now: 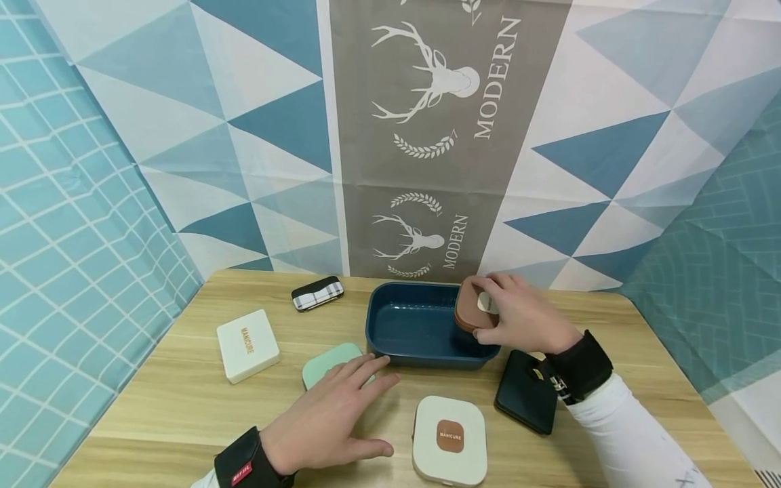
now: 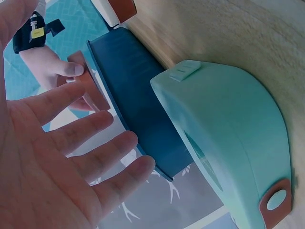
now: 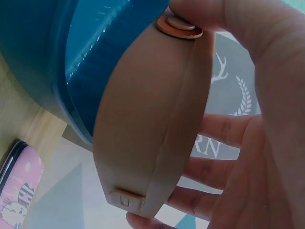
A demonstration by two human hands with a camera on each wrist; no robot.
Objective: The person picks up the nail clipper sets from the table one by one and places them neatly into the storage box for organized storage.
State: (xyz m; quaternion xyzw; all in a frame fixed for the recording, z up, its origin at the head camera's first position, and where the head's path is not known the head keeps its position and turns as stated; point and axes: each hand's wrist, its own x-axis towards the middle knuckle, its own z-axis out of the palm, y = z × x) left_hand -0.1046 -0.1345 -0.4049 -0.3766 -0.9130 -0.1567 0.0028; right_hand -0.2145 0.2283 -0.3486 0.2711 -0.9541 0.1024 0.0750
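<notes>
My right hand [image 1: 518,312] grips a brown rounded-square case [image 1: 472,306] between thumb and fingers, over the right end of a dark blue open tray [image 1: 415,362]. In the right wrist view, the case's snap tab [image 3: 180,23] is beside the thumb, and the case stands tilted at the tray's rim. My left hand [image 1: 335,413] is held with fingers spread and nothing in it, its fingertips overlapping a mint green case [image 1: 329,362] in the head view. The left wrist view shows the mint case's brown snap tab [image 2: 276,202] and the open palm.
A cream manicure case [image 1: 450,440] lies in front of the tray, a white manicure case [image 1: 247,346] at left. A black-and-plaid case [image 1: 317,293] sits behind left, a black wallet-like case [image 1: 525,393] at right. A pink cartoon-print case [image 3: 21,183] shows beside the tray.
</notes>
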